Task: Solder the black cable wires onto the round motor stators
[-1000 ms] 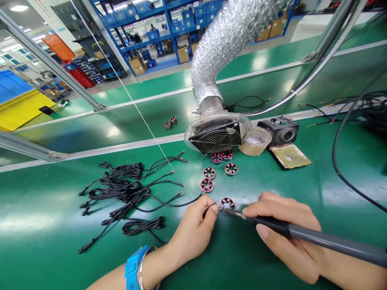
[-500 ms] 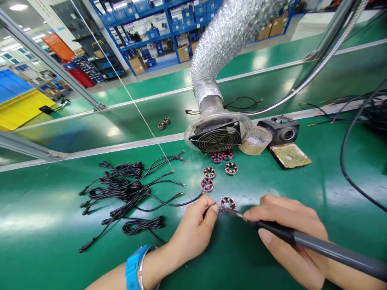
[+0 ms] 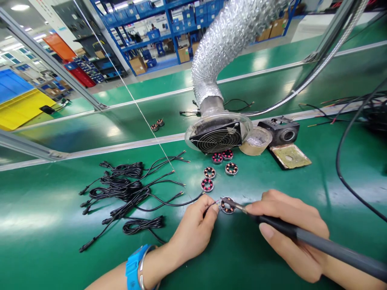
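My left hand (image 3: 196,225) pinches the end of a black cable (image 3: 195,200), its thin wire tips reaching the rim of a small ring-shaped motor stator (image 3: 227,210) with copper coils. In my right hand (image 3: 294,233) is a soldering iron (image 3: 320,243), held like a pen. Its tip lies over the stator's upper left part; whether it touches the wire I cannot tell. Just beyond are more stators, one with red coils (image 3: 207,185) and one with copper coils (image 3: 231,168) among them.
Several coiled black cables (image 3: 121,189) lie to the left. A fume extractor (image 3: 217,137) on a silver duct (image 3: 208,64) hangs ahead. Right of it are a round tub of metal shavings (image 3: 256,141), a black iron stand (image 3: 281,131) and a yellowish sponge (image 3: 292,156).
The soldering iron's tip has shifted slightly up and left over the stator, my right hand moving a little with it. My left hand stays in place with the cable.
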Tool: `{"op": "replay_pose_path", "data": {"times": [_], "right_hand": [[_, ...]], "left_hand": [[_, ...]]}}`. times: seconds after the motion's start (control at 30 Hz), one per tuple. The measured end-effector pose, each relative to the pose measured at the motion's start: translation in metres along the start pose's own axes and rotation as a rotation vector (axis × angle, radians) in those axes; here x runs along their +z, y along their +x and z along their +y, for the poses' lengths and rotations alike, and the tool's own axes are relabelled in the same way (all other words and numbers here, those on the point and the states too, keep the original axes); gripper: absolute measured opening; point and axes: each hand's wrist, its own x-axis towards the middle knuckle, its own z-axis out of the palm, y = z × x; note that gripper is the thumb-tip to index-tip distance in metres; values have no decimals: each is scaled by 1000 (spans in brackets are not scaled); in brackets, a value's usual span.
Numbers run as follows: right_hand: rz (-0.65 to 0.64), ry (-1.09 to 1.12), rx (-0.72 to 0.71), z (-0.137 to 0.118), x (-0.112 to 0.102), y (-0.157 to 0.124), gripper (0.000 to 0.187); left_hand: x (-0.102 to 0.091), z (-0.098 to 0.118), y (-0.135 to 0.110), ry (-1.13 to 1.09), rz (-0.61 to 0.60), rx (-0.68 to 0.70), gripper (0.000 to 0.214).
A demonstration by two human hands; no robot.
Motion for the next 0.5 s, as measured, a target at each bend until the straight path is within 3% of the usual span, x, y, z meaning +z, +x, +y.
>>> {"op": "replay_pose_path", "data": {"times": [0.17,0.33,0.5], "right_hand": [[127,-197,-104,9,-18,13,26],[506,-479,-108,44,-48,27,20],[372,-652,114,77,-61,35,20]], "left_hand": [[-1,-7,1,-93,-18,-17,30],[-1,-11,1,-187,-39,-28,28],[-3,-8,2,-251,-41,-85,22]]}}
